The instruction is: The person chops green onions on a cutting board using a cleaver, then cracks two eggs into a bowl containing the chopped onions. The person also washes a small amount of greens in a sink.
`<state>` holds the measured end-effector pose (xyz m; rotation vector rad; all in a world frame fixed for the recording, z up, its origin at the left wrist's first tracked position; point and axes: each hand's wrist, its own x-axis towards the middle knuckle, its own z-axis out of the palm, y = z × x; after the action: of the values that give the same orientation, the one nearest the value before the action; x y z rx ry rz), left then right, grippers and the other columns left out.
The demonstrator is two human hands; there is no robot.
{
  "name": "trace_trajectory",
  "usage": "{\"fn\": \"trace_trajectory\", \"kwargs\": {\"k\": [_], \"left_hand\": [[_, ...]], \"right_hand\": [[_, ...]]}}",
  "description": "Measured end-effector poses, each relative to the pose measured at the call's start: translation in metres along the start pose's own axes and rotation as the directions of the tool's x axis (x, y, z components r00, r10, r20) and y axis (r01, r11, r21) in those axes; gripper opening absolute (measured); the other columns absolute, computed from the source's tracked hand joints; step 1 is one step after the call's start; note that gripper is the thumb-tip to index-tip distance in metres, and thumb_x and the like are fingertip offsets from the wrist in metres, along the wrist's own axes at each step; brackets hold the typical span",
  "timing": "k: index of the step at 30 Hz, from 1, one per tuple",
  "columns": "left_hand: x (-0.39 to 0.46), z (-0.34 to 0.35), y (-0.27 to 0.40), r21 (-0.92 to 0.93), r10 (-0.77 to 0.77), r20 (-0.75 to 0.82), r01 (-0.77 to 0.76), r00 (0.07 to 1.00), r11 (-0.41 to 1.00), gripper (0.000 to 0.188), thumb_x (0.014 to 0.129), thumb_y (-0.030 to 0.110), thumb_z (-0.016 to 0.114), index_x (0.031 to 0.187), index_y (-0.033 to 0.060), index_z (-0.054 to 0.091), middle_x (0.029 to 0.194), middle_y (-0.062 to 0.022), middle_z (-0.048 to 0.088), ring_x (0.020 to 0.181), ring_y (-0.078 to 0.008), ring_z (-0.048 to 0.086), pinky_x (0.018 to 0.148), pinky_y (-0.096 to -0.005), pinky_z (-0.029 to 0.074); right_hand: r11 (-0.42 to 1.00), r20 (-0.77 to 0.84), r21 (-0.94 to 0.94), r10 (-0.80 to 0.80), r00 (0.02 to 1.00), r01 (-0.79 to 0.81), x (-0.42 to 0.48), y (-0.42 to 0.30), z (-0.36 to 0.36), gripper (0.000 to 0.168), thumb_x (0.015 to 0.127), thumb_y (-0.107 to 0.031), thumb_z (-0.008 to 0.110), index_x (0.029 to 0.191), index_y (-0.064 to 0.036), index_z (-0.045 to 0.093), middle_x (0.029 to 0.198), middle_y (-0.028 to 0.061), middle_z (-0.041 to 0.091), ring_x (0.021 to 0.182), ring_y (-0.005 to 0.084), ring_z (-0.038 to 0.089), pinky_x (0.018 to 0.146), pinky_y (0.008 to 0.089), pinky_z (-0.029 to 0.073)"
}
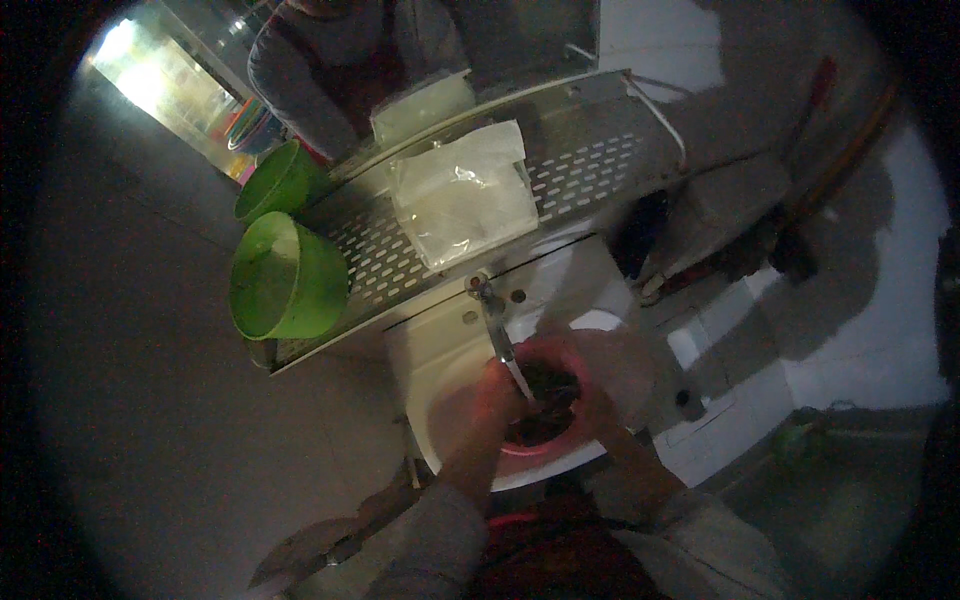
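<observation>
A red plastic basin [568, 442] with dark contents, blurred and too dim to name, is in the white washbasin [442, 375]. Water runs into it from a metal tap [491, 319]. My left hand [499, 397] is at the basin's left side, partly over the rim. At the right side my right hand [596, 412] lies against the rim. Both hands look closed on the basin's edge, though the fingers are dim and partly hidden.
Above the washbasin runs a perforated metal shelf [592, 180] holding a clear plastic packet of white sheets [469, 199]. Two green plastic containers [319, 281] stand at its left end. A mirror [525, 45] behind reflects a person. A broom-like handle [847, 157] leans at the right.
</observation>
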<state>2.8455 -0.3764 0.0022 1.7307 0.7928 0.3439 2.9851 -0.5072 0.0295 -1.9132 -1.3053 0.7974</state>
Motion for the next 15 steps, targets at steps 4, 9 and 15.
{"fn": "trace_trajectory", "kwargs": {"k": [4,9,15], "left_hand": [[-0.019,-0.016,-0.017,-0.177,-0.22,-0.028,0.211,0.975,0.961,0.071,0.049,0.007,0.077,0.113,0.0105,0.047,0.103,-0.0032,0.056,0.101,-0.02,0.052,0.089,-0.034,0.042],[-0.039,-0.026,0.039,-0.2,0.001,-0.139,-0.029,0.99,0.979,0.073,0.06,0.006,0.072,0.125,0.0094,0.037,0.114,-0.0037,0.051,0.108,-0.0195,0.047,0.093,-0.0335,0.038],[-0.075,0.011,-0.081,-0.691,-0.479,-0.211,0.217,0.852,0.69,0.068,0.066,0.013,0.07,0.126,0.0095,0.037,0.117,-0.005,0.049,0.109,-0.0193,0.046,0.09,-0.0333,0.039]], "right_hand": [[0.983,0.012,0.122,-0.143,0.99,0.141,0.01,-0.044,-0.022,0.033,0.081,-0.024,0.048,0.108,-0.004,0.052,0.104,0.0175,0.055,0.097,0.0303,0.052,0.084,0.0383,0.041],[0.824,0.074,0.535,-0.265,0.961,0.186,0.048,-0.102,-0.056,0.034,0.083,-0.022,0.045,0.112,-0.005,0.051,0.107,0.0169,0.053,0.1,0.0294,0.051,0.087,0.0373,0.039],[0.888,0.121,0.445,-0.186,0.975,0.114,0.065,-0.072,-0.027,0.034,0.086,-0.018,0.042,0.116,-0.003,0.046,0.112,0.0165,0.05,0.104,0.0284,0.048,0.09,0.0365,0.037]]}}
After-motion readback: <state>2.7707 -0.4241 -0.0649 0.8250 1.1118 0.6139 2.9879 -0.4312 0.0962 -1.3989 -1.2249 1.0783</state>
